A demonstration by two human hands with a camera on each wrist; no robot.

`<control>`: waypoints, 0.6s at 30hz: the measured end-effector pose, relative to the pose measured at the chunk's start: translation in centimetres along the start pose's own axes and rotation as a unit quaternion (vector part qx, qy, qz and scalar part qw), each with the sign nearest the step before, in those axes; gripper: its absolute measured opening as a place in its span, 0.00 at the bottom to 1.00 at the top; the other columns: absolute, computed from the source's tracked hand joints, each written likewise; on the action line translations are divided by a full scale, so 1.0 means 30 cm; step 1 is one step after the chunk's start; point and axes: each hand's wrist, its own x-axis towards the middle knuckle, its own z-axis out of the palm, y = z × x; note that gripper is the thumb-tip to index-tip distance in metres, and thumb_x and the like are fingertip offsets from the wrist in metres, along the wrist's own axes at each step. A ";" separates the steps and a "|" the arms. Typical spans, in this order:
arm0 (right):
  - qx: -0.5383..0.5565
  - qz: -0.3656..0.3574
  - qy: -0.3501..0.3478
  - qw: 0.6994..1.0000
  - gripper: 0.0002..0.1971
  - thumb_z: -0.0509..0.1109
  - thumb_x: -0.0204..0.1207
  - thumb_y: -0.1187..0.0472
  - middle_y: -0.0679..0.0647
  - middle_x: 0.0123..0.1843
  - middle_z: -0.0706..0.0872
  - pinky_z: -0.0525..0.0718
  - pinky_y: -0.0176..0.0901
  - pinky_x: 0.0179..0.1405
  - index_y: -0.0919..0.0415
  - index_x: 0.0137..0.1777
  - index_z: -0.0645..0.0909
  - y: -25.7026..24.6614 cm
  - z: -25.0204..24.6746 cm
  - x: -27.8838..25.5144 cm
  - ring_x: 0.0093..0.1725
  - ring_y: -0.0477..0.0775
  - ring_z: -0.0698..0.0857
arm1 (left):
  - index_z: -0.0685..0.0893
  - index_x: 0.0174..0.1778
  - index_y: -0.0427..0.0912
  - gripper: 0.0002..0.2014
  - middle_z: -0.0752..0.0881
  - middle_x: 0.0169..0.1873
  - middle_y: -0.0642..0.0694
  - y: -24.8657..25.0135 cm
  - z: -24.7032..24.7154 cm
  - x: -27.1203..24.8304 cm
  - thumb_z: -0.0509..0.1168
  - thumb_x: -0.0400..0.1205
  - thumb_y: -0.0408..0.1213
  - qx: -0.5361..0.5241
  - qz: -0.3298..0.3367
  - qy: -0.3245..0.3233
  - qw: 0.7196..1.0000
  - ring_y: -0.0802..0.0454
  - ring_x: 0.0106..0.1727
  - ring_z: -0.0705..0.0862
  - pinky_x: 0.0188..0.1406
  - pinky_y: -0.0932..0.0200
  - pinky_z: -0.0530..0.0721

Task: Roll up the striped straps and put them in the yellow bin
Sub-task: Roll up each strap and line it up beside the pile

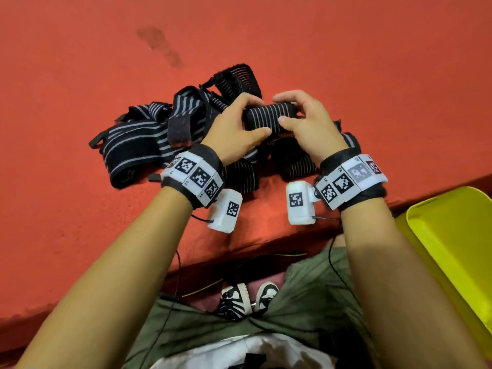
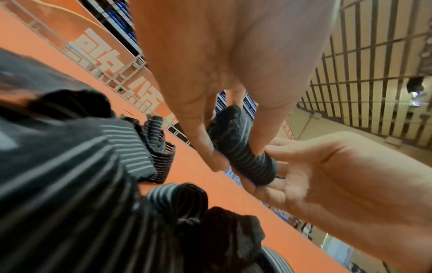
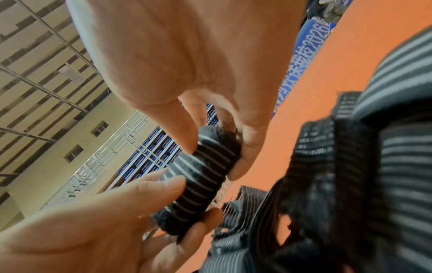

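- A tightly rolled black elastic strap with thin white stripes [image 1: 269, 117] is held level above the red-orange table surface [image 1: 80, 75], one end in each hand.
- The left hand [image 1: 235, 129] curls around the roll's left end, thumb pressed along the near side and fingers wrapped over the top; the left wrist view shows the same roll [image 2: 243, 147] pinched between thumb and fingers.
- The right hand [image 1: 306, 123] grips the right end, thumb tip on the near side and fingers arched over the far side (the right wrist view shows the roll [image 3: 198, 177] squeezed between thumb and fingertips).
- A loose heap of unrolled black striped straps [image 1: 149, 137] lies on the table under and to the left of the hands, tangled together.
- The bright yellow plastic bin [image 1: 452, 249] sits low on the right, off the table edge, beside the right forearm; only part of it shows.
- Each wrist wears a band with black-and-white square markers [image 1: 197, 177].
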 end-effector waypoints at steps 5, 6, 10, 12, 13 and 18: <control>-0.034 0.047 0.048 0.997 0.20 0.66 0.75 0.75 0.46 0.51 0.84 0.88 0.65 0.62 0.51 0.59 0.84 0.028 -0.110 0.093 0.57 0.59 0.88 | 0.78 0.66 0.54 0.21 0.88 0.51 0.44 0.047 0.077 0.160 0.70 0.77 0.41 0.073 -0.002 -0.058 0.996 0.46 0.45 0.89 0.48 0.48 0.90; -0.058 0.046 0.058 0.996 0.20 0.66 0.75 0.74 0.45 0.50 0.84 0.88 0.64 0.63 0.51 0.59 0.84 0.041 -0.125 0.111 0.58 0.59 0.88 | 0.78 0.68 0.53 0.21 0.87 0.48 0.47 0.047 0.096 0.193 0.70 0.79 0.39 0.090 -0.001 -0.062 0.994 0.51 0.41 0.87 0.44 0.55 0.88; -0.158 0.056 0.050 0.985 0.17 0.67 0.79 0.71 0.49 0.54 0.85 0.87 0.59 0.62 0.54 0.63 0.84 0.081 -0.174 0.173 0.58 0.59 0.87 | 0.79 0.75 0.51 0.24 0.83 0.52 0.52 0.058 0.157 0.297 0.69 0.82 0.36 0.162 0.003 -0.064 0.985 0.57 0.44 0.81 0.40 0.76 0.72; -0.224 0.065 0.035 0.972 0.17 0.66 0.80 0.69 0.53 0.58 0.86 0.86 0.52 0.60 0.53 0.65 0.83 0.090 -0.203 0.203 0.59 0.59 0.86 | 0.77 0.77 0.51 0.26 0.84 0.60 0.50 0.063 0.181 0.339 0.69 0.82 0.36 0.198 0.002 -0.085 0.977 0.52 0.56 0.82 0.50 0.69 0.72; -0.260 0.071 0.026 0.963 0.18 0.65 0.81 0.68 0.55 0.62 0.86 0.84 0.47 0.56 0.53 0.67 0.83 0.094 -0.217 0.218 0.58 0.57 0.85 | 0.76 0.79 0.51 0.27 0.84 0.64 0.48 0.063 0.194 0.361 0.69 0.82 0.36 0.217 0.000 -0.098 0.971 0.48 0.60 0.83 0.52 0.66 0.73; -0.371 0.107 -0.037 0.922 0.21 0.62 0.81 0.69 0.59 0.70 0.85 0.78 0.44 0.54 0.57 0.72 0.81 0.122 -0.247 0.283 0.66 0.62 0.84 | 0.75 0.79 0.45 0.28 0.85 0.68 0.39 0.042 0.256 0.443 0.72 0.82 0.41 0.279 -0.035 -0.137 0.950 0.40 0.66 0.84 0.57 0.57 0.80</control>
